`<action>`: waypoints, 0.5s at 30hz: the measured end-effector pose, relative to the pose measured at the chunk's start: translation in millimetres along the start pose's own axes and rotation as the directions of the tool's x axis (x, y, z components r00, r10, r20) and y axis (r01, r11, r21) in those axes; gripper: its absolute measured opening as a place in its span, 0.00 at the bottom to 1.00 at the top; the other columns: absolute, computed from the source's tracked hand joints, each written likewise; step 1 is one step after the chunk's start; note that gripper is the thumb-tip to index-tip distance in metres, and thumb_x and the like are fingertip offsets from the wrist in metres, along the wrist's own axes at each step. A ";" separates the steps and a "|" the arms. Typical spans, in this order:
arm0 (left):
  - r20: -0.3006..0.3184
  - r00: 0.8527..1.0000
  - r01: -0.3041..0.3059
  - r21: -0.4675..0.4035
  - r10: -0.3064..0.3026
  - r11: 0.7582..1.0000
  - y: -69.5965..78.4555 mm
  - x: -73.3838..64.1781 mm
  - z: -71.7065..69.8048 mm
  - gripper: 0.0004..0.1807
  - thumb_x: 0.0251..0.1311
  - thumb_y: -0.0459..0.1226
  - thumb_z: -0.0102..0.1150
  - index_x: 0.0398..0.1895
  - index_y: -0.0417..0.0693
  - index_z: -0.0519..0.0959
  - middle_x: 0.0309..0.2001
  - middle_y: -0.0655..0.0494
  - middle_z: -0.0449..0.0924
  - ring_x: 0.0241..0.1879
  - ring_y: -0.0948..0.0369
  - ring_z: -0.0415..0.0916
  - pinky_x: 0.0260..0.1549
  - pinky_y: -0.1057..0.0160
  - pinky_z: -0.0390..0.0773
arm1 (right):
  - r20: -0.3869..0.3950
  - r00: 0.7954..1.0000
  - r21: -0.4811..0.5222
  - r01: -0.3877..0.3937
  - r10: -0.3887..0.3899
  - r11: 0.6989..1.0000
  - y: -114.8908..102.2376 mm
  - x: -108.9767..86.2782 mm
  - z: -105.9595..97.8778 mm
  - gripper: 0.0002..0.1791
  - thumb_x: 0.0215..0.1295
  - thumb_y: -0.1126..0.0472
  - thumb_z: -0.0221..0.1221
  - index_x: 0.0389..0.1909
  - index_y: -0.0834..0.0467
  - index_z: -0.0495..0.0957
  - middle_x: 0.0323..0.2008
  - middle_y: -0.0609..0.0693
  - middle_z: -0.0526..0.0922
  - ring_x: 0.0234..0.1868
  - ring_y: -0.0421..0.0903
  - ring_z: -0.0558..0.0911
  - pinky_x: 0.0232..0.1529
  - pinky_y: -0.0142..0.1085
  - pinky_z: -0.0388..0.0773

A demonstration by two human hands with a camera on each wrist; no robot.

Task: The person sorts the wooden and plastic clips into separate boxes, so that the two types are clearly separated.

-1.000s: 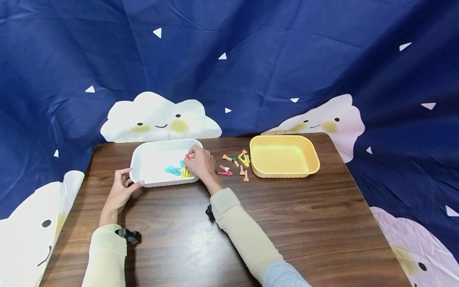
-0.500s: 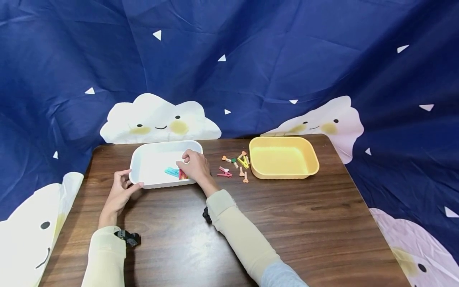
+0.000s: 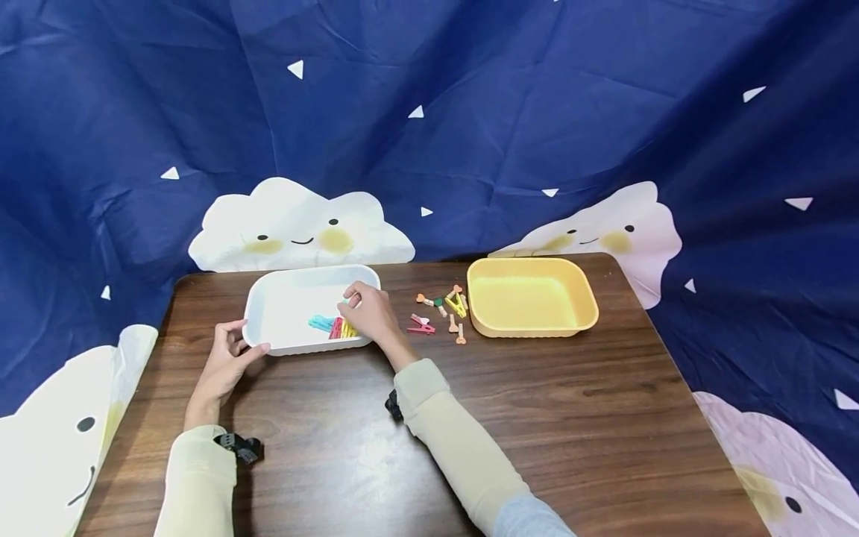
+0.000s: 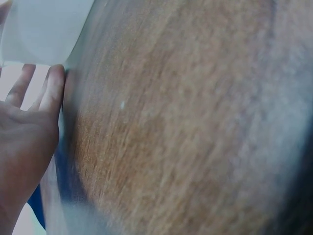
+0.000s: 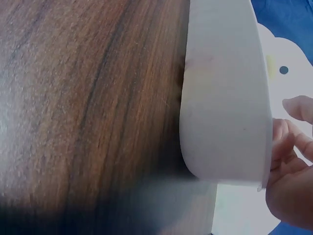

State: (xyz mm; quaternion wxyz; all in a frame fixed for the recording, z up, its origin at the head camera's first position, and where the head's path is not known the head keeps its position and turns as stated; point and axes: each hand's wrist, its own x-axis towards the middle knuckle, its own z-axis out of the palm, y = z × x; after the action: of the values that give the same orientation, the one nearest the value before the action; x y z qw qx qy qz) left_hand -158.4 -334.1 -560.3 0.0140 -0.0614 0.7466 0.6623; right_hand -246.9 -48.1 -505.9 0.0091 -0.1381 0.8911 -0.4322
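Several plastic clothespins [image 3: 335, 328], coloured blue, pink and yellow, were grouped in the right part of the white tray [image 3: 285, 317] in the head view. The tray's left end was grasped by the left hand [image 3: 224, 363], while the right hand [image 3: 369, 312] was held above the clothespins with its fingers bent; whether anything was pinched could not be told. Loose clothespins [image 3: 421, 327] were scattered on the worktop [image 3: 537, 432], short of the yellow tray [image 3: 523, 298]. In the left wrist view, the left hand's fingertips were placed at the white tray. In the right wrist view, the right hand was partly hidden by the white tray's wall.
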 end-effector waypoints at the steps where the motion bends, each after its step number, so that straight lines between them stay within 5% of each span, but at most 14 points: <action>1: 0.003 1.000 -0.004 0.005 0.004 1.000 -0.3 -0.2 -0.3 0.34 0.66 0.32 0.65 0.64 0.54 0.54 0.63 0.59 0.63 0.54 0.71 0.70 0.47 0.77 0.72 | 0.002 1.000 0.027 0.004 -0.004 1.000 1.0 0.1 -1.1 0.09 0.65 0.56 0.66 0.42 0.55 0.83 0.30 0.43 0.82 0.32 0.40 0.79 0.34 0.31 0.74; 15: -0.007 1.000 -0.013 0.006 0.013 1.000 -0.7 0.6 1.0 0.35 0.66 0.30 0.65 0.65 0.51 0.53 0.63 0.56 0.63 0.54 0.71 0.70 0.47 0.77 0.72 | -0.009 1.000 0.192 -0.027 0.029 0.981 19.3 -4.2 -31.9 0.11 0.66 0.58 0.66 0.46 0.58 0.84 0.30 0.45 0.80 0.32 0.40 0.76 0.38 0.33 0.73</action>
State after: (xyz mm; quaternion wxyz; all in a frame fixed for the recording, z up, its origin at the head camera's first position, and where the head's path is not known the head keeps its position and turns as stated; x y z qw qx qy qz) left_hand -159.0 -333.2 -561.2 0.0075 -0.0588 0.7489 0.6600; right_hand -251.7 -11.2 -501.2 0.0233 -0.1216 0.8472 -0.5166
